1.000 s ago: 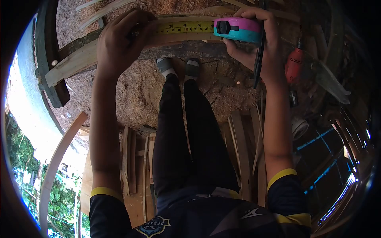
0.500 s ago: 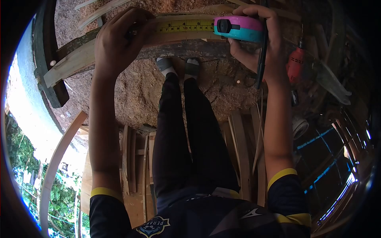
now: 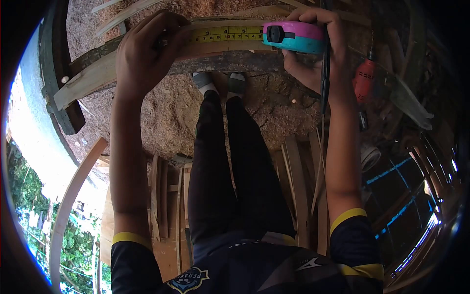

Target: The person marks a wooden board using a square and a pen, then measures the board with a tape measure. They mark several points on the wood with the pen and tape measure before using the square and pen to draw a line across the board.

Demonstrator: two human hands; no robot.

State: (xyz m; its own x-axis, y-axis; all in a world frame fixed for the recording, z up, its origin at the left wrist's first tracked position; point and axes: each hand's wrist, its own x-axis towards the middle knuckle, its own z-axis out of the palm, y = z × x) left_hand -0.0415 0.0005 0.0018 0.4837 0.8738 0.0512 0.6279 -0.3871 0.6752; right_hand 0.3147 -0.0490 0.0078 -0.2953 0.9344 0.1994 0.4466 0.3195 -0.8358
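The tape [image 3: 293,37], pink and turquoise with a black catch, sits at the right of its drawn-out yellow blade [image 3: 226,34]. The blade lies along a pale board [image 3: 88,78], figures showing, its left end hidden. The board runs crosswise, left end slanting nearer. A thin black strip [image 3: 325,73] stands beside the tape.

Your arms [image 3: 129,161] reach forward, parallel. Left hand [image 3: 139,61]: fingers bent, thumb close. Right hand [image 3: 339,59]: fingers curled, thumb set apart.
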